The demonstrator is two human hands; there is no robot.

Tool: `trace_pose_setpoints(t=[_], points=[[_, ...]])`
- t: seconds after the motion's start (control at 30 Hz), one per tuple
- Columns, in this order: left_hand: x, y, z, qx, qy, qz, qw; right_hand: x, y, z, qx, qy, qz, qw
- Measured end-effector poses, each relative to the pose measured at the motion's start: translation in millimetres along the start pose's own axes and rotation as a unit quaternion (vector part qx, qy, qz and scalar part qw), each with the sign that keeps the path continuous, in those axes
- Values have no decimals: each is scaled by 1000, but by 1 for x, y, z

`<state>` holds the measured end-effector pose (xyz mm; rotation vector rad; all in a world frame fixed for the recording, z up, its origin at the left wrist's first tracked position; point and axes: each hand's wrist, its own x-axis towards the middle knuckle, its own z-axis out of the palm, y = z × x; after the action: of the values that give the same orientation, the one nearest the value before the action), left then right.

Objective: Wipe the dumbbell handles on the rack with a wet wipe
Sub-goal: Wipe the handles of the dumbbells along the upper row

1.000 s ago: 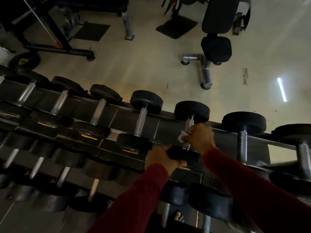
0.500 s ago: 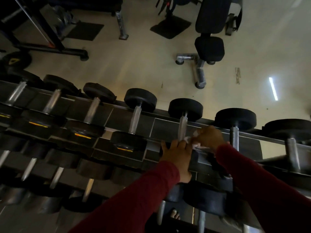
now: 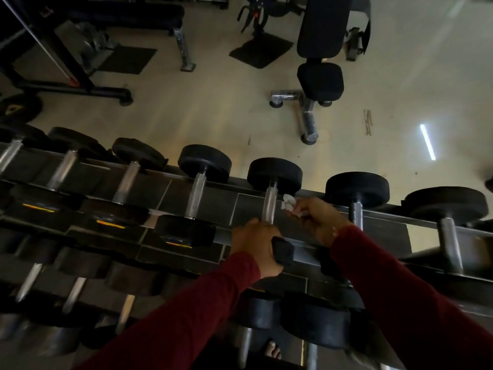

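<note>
Several tiers of black dumbbells fill the rack [image 3: 416, 237], which runs across the room with bare floor [image 3: 213, 113] and an adjustable bench [image 3: 320, 76] beyond it. On the top tier, the dumbbell being worked [image 3: 274, 173] lies with its far head over the back rail and its near head under the left hand [image 3: 256, 243]. That hand curls over the near head and grips it, which steadies the weight in its cradle. Its steel handle [image 3: 269, 206] shows bare between the two heads. The right hand [image 3: 317, 220] sits just to the right of the handle, fingers curled, pinching a small crumpled wet wipe [image 3: 289, 205]. The wipe is beside the handle and does not appear to touch it; contact cannot be confirmed in this dim light. The next dumbbell to the right [image 3: 357, 189] has a darker knurled handle [image 3: 356, 213] close behind the right knuckles. Judged from this position, the step in hand is a transfer of the wipe between handles. To do it well, open the wipe so that a clean damp face leads, wrap it fully round the chosen handle, and stroke from head to head while twisting, so that the underside and the knurling are reached. Keep the left hand firm on the head of whichever dumbbell is wiped, so it cannot roll. Handles further left [image 3: 196, 194] cannot be judged clean or dirty.
</note>
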<state>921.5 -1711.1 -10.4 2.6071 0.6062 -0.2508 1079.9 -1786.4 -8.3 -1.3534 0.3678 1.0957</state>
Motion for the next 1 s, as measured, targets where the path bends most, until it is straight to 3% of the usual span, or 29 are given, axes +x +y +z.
trace_pose_setpoints(t=[0.1,0.17,0.23,0.3,0.43,0.57,0.77,0.97,1.0], points=[[0,-8,-3,-45,5,7,999,12,2,-2,-15,-1,-31,999],[1,-11,-2,-59,8,14,998,19,0,-2,-104,19,-68,992],[3,-11,1,-58,5,20,998,30,-2,-1,-314,66,-113,940],[4,-7,1,-50,-2,27,998,33,-4,5,-433,114,-148,882],[6,-6,-1,-37,-17,39,998,28,-8,19,-395,123,-139,900],[-1,-7,-1,-42,-17,28,999,14,1,18,-472,123,-163,858],[-30,-26,5,-216,66,-69,972,7,32,4,-563,119,-134,807],[-41,-36,-4,-271,76,-91,955,11,6,30,-471,187,-264,820],[-42,-37,-5,-282,78,-98,951,13,4,34,-479,185,-284,810]])
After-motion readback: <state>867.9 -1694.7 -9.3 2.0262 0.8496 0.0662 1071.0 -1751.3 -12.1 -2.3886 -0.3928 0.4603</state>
